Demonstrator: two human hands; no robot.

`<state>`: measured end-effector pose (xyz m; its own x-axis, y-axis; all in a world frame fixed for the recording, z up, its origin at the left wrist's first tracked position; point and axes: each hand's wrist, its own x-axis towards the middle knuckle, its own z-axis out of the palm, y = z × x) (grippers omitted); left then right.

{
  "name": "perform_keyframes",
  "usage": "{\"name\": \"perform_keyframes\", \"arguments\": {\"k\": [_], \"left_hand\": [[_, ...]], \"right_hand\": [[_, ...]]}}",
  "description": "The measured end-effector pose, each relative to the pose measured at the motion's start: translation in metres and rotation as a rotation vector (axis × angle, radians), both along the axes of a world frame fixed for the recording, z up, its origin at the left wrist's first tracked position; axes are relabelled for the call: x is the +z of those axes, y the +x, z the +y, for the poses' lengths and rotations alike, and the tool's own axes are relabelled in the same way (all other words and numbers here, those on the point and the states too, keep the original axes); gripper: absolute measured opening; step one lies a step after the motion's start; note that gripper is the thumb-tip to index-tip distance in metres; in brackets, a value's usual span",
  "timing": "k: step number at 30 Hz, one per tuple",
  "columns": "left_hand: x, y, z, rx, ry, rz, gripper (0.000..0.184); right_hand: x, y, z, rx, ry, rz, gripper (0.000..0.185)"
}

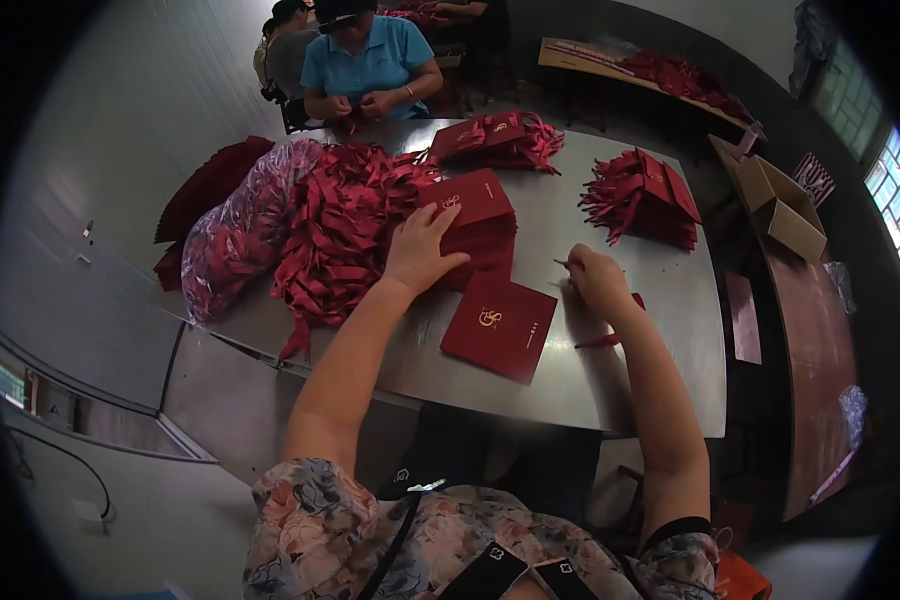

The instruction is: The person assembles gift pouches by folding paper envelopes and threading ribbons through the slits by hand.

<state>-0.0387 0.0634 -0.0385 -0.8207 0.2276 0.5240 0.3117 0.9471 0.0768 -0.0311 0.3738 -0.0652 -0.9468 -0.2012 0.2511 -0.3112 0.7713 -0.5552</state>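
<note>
My left hand (425, 250) lies with fingers spread on a stack of dark red, flat folded paper pieces, perhaps bags, with a gold logo (485, 200). My right hand (600, 283) is closed in a pinch above the metal table (390, 365); a thin, pointed tool (560, 263) sticks out from its fingers, its kind too small to tell. One single red piece with a gold logo (500, 328) lies flat between my hands, nearer to me. A short red ribbon (598, 342) lies under my right forearm. Left of my left hand is a big heap of red ribbons (340, 225).
A clear plastic bag of ribbons (235, 240) stands at the table's left. Ribboned red stacks lie at the back (500, 140) and right (645, 195). A person in a blue shirt (370, 65) works across the table. A cardboard box (785, 210) sits on the right-hand bench.
</note>
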Motion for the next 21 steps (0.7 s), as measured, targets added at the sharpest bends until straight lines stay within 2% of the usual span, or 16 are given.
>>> {"name": "perform_keyframes", "arguments": {"k": [2,4,9,12,14,16,17,19,21], "left_hand": [[-0.002,-0.008,-0.017,-0.102,0.157,-0.318,0.066],[-0.011,-0.015,-0.038,-0.149,0.167,-0.281,0.065],[-0.019,-0.021,-0.074,-0.229,0.173,-0.228,0.061],[-0.010,-0.018,-0.077,-0.239,0.122,-0.239,0.066],[0.001,-0.001,-0.064,-0.100,0.057,-0.157,0.076],[0.012,0.014,-0.048,-0.188,0.030,-0.080,0.086],[0.018,0.020,-0.039,-0.195,-0.089,-0.064,0.090],[0.008,0.012,-0.035,-0.238,-0.115,-0.093,0.089],[-0.001,0.004,-0.035,-0.267,-0.148,-0.133,0.084]], "right_hand": [[-0.011,-0.016,-0.006,0.001,-0.072,0.015,0.015],[-0.011,-0.023,-0.019,-0.002,-0.221,-0.021,0.013],[-0.023,-0.026,-0.042,0.084,-0.188,0.086,0.013],[-0.027,-0.024,-0.046,0.073,-0.192,0.098,0.013],[-0.028,-0.023,-0.041,0.044,-0.211,0.071,0.013],[-0.027,-0.024,-0.037,0.026,-0.382,-0.019,0.012],[-0.027,-0.024,-0.036,0.020,-0.381,-0.018,0.012],[-0.028,-0.024,-0.036,-0.001,-0.480,-0.076,0.012],[-0.022,-0.020,-0.038,-0.006,-0.414,-0.073,0.012]]}}
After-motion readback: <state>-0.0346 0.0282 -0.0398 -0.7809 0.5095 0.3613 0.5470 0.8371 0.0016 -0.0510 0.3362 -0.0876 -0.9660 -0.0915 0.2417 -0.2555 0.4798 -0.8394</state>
